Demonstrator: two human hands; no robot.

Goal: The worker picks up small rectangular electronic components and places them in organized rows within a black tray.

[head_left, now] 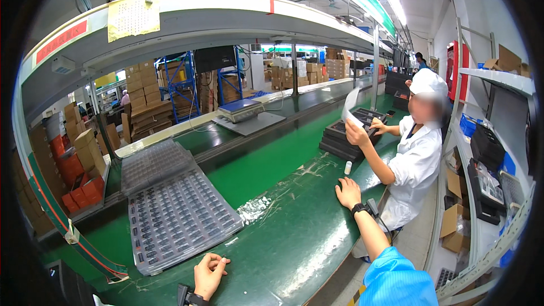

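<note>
My left hand (209,275) is over the green bench near its front edge, its fingers curled and the thumb near the fingertips. Whatever they may hold is hidden or too small to see. Just beyond it lies a clear plastic tray (178,207) filled with rows of small dark parts. A second clear tray (153,164) overlaps its far end. My right hand (348,194) rests on the bench edge with its fingers apart and nothing in them. A small white bottle (348,167) stands just past its fingertips.
At right a co-worker (419,130) in white holds a white sheet (352,107) beside stacked black trays (334,140). A scale (241,110) sits on the raised ledge behind. Clear plastic scraps (255,208) lie mid-bench. Shelves with cartons (456,228) line the right side.
</note>
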